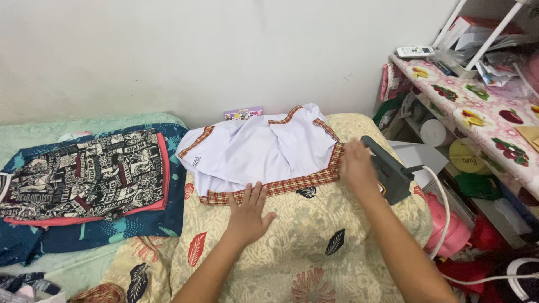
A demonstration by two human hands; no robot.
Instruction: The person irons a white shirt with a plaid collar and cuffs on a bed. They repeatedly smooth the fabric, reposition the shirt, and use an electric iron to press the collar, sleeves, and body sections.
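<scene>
From the head camera, a white garment [258, 148] with red-and-yellow plaid trim lies spread near the far edge of a cream leaf-patterned cloth [292, 252] that covers the padded surface. The left hand [249, 214] rests flat with fingers spread, its fingertips touching the plaid hem along the garment's near edge. The right hand [357, 165] sits at the garment's right corner, just beside a dark grey iron [388, 171] that stands near the right edge of the cloth. This hand is blurred, so whether it grips the iron's handle or only lies against it cannot be told. A white cord [446, 216] runs from the iron down past the right edge. On the left, a black-and-white printed fabric [90, 174] with pink edging lies folded on a blue patterned fabric [151, 221], well apart from both hands. A shelf with a floral cover [477, 112] stands at the right.
</scene>
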